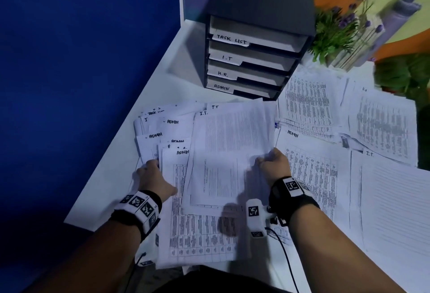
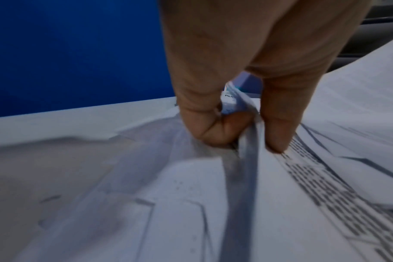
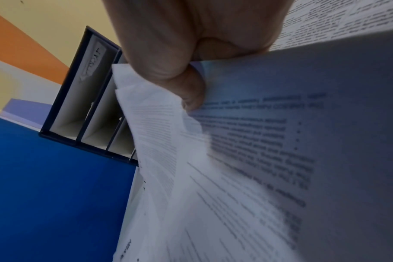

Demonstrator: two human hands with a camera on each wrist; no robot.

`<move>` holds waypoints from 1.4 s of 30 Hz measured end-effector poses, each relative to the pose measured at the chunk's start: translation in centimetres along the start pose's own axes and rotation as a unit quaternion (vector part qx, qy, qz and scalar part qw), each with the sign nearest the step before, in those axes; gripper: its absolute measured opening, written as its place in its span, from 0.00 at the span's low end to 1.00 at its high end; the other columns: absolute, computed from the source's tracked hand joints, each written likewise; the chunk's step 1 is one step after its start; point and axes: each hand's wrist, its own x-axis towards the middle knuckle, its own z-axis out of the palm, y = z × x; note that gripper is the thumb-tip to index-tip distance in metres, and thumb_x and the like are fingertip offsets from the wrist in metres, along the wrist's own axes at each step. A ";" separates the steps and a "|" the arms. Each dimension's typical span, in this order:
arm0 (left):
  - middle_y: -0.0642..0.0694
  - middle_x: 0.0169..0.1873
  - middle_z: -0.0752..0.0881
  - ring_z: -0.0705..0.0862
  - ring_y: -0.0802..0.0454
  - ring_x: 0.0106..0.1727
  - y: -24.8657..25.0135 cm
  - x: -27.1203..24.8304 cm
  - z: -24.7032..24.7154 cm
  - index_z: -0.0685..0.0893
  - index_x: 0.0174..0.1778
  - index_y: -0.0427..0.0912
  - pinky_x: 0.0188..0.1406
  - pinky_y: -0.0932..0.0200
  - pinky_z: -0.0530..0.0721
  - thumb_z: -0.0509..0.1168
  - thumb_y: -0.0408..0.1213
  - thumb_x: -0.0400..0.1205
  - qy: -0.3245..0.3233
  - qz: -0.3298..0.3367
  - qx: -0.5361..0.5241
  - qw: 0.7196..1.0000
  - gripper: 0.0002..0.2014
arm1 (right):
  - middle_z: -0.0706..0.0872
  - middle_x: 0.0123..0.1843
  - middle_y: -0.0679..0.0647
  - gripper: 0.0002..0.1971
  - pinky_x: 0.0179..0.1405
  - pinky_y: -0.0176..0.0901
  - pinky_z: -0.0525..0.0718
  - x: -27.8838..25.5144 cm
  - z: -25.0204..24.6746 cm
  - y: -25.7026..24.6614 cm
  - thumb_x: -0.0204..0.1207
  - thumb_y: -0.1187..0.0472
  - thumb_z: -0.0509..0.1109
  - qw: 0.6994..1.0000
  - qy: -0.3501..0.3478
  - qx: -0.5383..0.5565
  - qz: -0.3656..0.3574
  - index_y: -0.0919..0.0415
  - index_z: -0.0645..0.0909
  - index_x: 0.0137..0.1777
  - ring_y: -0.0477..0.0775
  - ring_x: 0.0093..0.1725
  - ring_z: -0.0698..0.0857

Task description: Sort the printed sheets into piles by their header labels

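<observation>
Printed sheets with handwritten headers cover the white table [image 1: 162,78]. My right hand [image 1: 271,161] pinches the right edge of a small stack of I.T. sheets [image 1: 230,143] and holds it lifted; in the right wrist view the thumb [image 3: 191,92] presses on the sheets [image 3: 258,159]. My left hand [image 1: 151,171] grips the left edge of a stack of ADMIN sheets [image 1: 183,176] with a printed table, the curled fingers [image 2: 215,127] under it and the thumb [image 2: 278,124] on top. More ADMIN and TASK LIST sheets [image 1: 162,125] fan out behind.
A black four-shelf paper tray [image 1: 256,55], labelled TASK LIST, I.T., H.R. and ADMIN, stands at the back. Loose sheets [image 1: 372,141] spread across the right side, among them an ADMIN one and an I.T. one. A plant with purple flowers [image 1: 342,25] stands back right. A blue partition [image 1: 81,60] borders the left.
</observation>
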 end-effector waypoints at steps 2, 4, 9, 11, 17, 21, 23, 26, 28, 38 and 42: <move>0.42 0.55 0.84 0.84 0.44 0.51 0.0 0.4 0.1 0.77 0.58 0.42 0.46 0.57 0.84 0.79 0.33 0.64 -0.005 0.027 -0.023 0.999 0.27 | 0.81 0.30 0.57 0.18 0.44 0.56 0.86 0.0 -0.2 -0.1 0.71 0.71 0.70 1.000 -0.001 0.025 0.012 0.55 0.69 0.27 0.58 0.36 0.82; 0.44 0.49 0.87 0.86 0.42 0.48 0.4 0.7 -0.6 0.80 0.51 0.42 0.45 0.57 0.83 0.73 0.32 0.70 0.008 0.044 -0.030 0.999 0.16 | 0.82 0.27 0.58 0.17 0.38 0.54 0.86 -0.2 -0.7 -0.5 0.71 0.71 0.70 0.998 -0.006 0.061 0.021 0.55 0.71 0.26 0.57 0.32 0.82; 0.37 0.74 0.71 0.73 0.36 0.72 2.1 1.5 -3.2 0.67 0.78 0.42 0.71 0.45 0.74 0.74 0.34 0.76 0.110 0.028 -0.067 0.991 0.35 | 0.79 0.27 0.59 0.14 0.34 0.54 0.80 -0.5 -1.9 -1.7 0.71 0.66 0.72 0.982 -0.025 0.184 0.037 0.55 0.72 0.29 0.53 0.29 0.77; 0.40 0.80 0.64 0.65 0.38 0.79 3.5 1.0 -3.9 0.63 0.82 0.44 0.78 0.45 0.65 0.67 0.42 0.83 0.116 0.066 -0.098 0.986 0.32 | 0.77 0.28 0.58 0.17 0.35 0.52 0.78 -0.7 -2.5 -2.3 0.74 0.67 0.72 0.973 -0.038 0.226 0.018 0.55 0.68 0.30 0.52 0.31 0.76; 0.52 0.59 0.88 0.85 0.52 0.62 8.7 -2.1 -4.7 0.81 0.67 0.44 0.67 0.50 0.80 0.63 0.35 0.86 -0.038 0.182 -0.405 0.895 0.13 | 0.91 0.52 0.54 0.14 0.55 0.52 0.87 -1.4 -3.9 -4.3 0.77 0.70 0.70 0.944 -0.117 0.294 -0.093 0.51 0.81 0.56 0.55 0.53 0.88; 0.50 0.47 0.91 0.90 0.53 0.49 10.3 -3.1 -4.9 0.84 0.54 0.44 0.56 0.52 0.87 0.73 0.26 0.77 0.012 0.174 -0.429 0.886 0.13 | 0.88 0.59 0.55 0.20 0.60 0.59 0.84 -1.6 -5.1 -4.8 0.75 0.67 0.71 0.943 -0.097 0.300 -0.108 0.47 0.77 0.63 0.60 0.60 0.86; 0.52 0.49 0.91 0.90 0.54 0.52 10.4 -3.5 -4.8 0.84 0.53 0.49 0.57 0.51 0.86 0.74 0.28 0.77 0.014 0.178 -0.434 0.883 0.14 | 0.89 0.57 0.53 0.17 0.59 0.57 0.84 -1.8 -5.6 -4.7 0.77 0.70 0.70 0.943 -0.096 0.299 -0.114 0.51 0.79 0.61 0.59 0.59 0.87; 0.55 0.53 0.90 0.88 0.54 0.57 10.7 -4.2 -4.6 0.83 0.56 0.52 0.62 0.46 0.84 0.67 0.37 0.84 0.022 0.185 -0.442 0.877 0.08 | 0.89 0.57 0.54 0.16 0.58 0.53 0.84 -2.5 -6.2 -5.0 0.77 0.74 0.67 0.937 -0.099 0.305 -0.140 0.57 0.79 0.61 0.55 0.59 0.87; 0.57 0.64 0.84 0.82 0.54 0.67 11.2 -5.4 -4.9 0.78 0.67 0.51 0.69 0.51 0.77 0.61 0.43 0.87 0.028 0.188 -0.468 0.863 0.12 | 0.89 0.55 0.55 0.15 0.54 0.47 0.83 -3.2 -6.5 -5.6 0.77 0.76 0.67 0.931 -0.087 0.319 -0.153 0.61 0.78 0.59 0.52 0.55 0.87; 0.57 0.56 0.86 0.84 0.54 0.61 10.8 -6.2 -2.2 0.75 0.63 0.51 0.69 0.45 0.79 0.64 0.35 0.85 0.031 0.226 -0.413 0.881 0.12 | 0.73 0.42 0.47 0.23 0.30 0.20 0.75 -6.6 -5.8 -3.9 0.81 0.72 0.61 0.962 -0.181 0.147 -0.143 0.56 0.60 0.71 0.40 0.39 0.74; 0.60 0.49 0.86 0.86 0.52 0.55 12.4 -6.5 -1.7 0.77 0.56 0.51 0.63 0.46 0.82 0.61 0.35 0.86 0.095 0.197 -0.432 0.875 0.07 | 0.69 0.34 0.47 0.12 0.26 0.23 0.71 -5.9 -6.5 -3.1 0.82 0.67 0.62 0.977 -0.108 0.099 -0.157 0.52 0.65 0.58 0.42 0.31 0.71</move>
